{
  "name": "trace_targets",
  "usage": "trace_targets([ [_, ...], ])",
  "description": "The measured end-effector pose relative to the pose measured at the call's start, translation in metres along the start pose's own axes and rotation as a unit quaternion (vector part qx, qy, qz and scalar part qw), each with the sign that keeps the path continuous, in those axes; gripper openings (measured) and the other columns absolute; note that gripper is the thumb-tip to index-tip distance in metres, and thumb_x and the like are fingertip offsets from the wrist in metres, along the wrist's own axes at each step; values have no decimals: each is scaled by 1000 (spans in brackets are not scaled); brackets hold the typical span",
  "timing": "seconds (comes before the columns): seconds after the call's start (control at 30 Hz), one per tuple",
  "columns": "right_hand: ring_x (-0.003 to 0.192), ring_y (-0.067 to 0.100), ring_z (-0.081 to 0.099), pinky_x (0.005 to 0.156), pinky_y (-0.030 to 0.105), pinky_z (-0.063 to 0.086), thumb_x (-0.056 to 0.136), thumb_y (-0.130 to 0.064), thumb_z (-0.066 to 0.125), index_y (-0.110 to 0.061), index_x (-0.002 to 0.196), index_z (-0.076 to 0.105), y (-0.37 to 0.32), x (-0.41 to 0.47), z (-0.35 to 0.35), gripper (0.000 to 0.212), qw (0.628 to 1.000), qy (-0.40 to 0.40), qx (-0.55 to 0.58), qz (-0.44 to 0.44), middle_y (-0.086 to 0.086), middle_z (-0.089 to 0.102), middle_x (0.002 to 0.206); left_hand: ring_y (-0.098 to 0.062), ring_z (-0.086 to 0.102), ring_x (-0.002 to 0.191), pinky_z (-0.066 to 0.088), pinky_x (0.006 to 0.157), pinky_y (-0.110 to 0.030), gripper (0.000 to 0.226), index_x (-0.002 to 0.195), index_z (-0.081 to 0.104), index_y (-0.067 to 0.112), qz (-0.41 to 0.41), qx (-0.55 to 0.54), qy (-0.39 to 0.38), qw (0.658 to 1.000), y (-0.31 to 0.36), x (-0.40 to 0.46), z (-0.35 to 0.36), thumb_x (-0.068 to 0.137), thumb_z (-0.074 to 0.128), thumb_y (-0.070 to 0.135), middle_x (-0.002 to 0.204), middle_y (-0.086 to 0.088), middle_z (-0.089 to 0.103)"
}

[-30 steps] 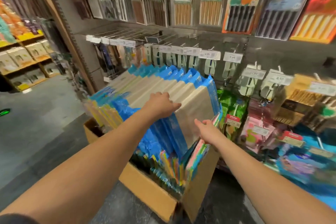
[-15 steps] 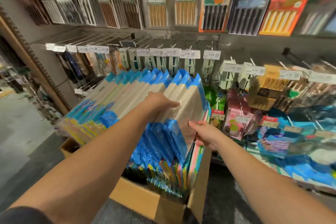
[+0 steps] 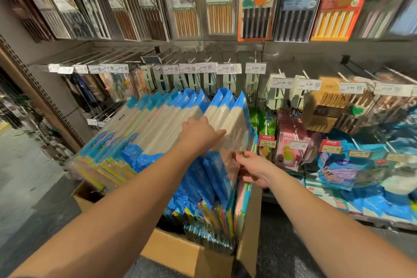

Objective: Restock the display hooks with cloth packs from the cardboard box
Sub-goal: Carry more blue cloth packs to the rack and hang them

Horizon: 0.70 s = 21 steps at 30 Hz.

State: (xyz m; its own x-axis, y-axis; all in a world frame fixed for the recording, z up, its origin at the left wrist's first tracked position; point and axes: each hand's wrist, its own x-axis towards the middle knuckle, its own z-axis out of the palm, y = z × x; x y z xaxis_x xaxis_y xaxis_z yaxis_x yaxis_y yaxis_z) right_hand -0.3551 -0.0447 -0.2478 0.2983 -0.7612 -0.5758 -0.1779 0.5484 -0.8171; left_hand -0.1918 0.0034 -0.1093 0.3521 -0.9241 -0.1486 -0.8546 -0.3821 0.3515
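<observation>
Cloth packs [image 3: 171,128]: a long row of flat packs with blue headers and beige cloth, standing on edge in the cardboard box [image 3: 187,255] and leaning back toward the display; the blue header ends rise up and away from the person, so each pack's long axis runs from the box floor up toward the hooks.
Rightmost packs [image 3: 232,117]: split off from the rest of the row by a narrow gap at the top.
Left hand [image 3: 198,134]: lies on top of the row at that gap, palm down; its fingers [image 3: 217,133] reach out fairly straight across the beige face of the split-off packs, pressing rather than gripping.
Right hand [image 3: 256,170]: lower and at the near, right edge of the same packs, beside the box's right wall; its fingers curl onto the clear plastic wrap, though blur hides whether they truly pinch it.
Key relation: the split-off packs sit between the two hands, left above, right below; the right hand is nearer their lower edge.
Display hooks [image 3: 228,61]: beyond and above the box, behind the price tags [image 3: 225,68], well apart from both hands.
Likely next move: lifting the packs up along their long axis, header first.
</observation>
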Motion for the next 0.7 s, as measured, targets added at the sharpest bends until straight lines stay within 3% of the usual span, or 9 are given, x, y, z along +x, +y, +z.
trace_targets([
  [0.07,128,23,54,69,29,51,86,-44,71,-21,150,35,1,1,-2,78,1000,-9,13,2,4,51,146,-35,42,133,42,100,-43,84,150,32,10,-20,-82,-15,996,-3,6,-5,90,61,61,148,-17,39],
  [0.17,128,22,52,70,30,50,87,-39,71,-21,148,38,1,3,-4,72,999,-13,31,15,3,51,145,-32,54,124,44,88,-35,76,145,43,4,-46,-118,-59,990,-8,14,-11,92,61,56,143,-16,52],
  [0.27,129,22,51,78,32,50,89,-34,71,-20,147,39,1,3,-5,68,999,-13,39,20,3,53,143,-36,47,131,45,102,-42,82,150,37,9,-60,-124,-80,987,-10,17,-14,89,63,58,150,-17,45],
  [0.3,126,21,53,79,32,50,90,-32,70,-18,144,43,0,2,-5,62,999,-18,43,23,4,56,139,-36,46,132,44,99,-42,84,152,32,10,-58,-135,-93,985,-10,16,-15,90,63,57,151,-15,42],
  [0.37,120,20,57,73,30,49,93,-29,67,-17,139,48,0,0,-6,51,998,-26,51,26,4,61,132,-32,50,123,42,86,-38,81,153,27,11,-54,-157,-120,979,-9,13,-17,93,61,53,149,-13,45],
  [0.43,125,20,54,78,31,49,92,-28,69,-18,143,45,0,1,-6,58,998,-22,55,27,3,58,137,-28,50,110,40,83,-37,76,153,27,10,-47,-167,-119,978,-7,11,-17,96,59,48,146,-13,47],
  [0.53,135,22,46,92,36,46,89,-27,72,-20,151,33,0,5,-5,73,997,-10,72,28,4,47,149,-31,43,125,41,101,-41,70,151,29,8,-27,-83,-51,995,-1,13,-11,96,57,41,150,-14,38],
  [0.6,135,21,45,87,34,49,85,-31,76,-21,153,31,-1,6,-2,82,997,-2,71,24,3,44,151,-35,32,133,34,108,-45,57,147,37,12,-5,-4,-26,1000,2,16,-5,98,50,35,148,-15,32],
  [0.7,130,19,48,74,30,51,74,-44,83,-25,150,36,0,8,3,91,998,0,60,19,0,46,148,-34,33,128,34,105,-44,38,134,56,20,-3,39,6,999,2,20,-2,101,41,32,141,-13,37],
])
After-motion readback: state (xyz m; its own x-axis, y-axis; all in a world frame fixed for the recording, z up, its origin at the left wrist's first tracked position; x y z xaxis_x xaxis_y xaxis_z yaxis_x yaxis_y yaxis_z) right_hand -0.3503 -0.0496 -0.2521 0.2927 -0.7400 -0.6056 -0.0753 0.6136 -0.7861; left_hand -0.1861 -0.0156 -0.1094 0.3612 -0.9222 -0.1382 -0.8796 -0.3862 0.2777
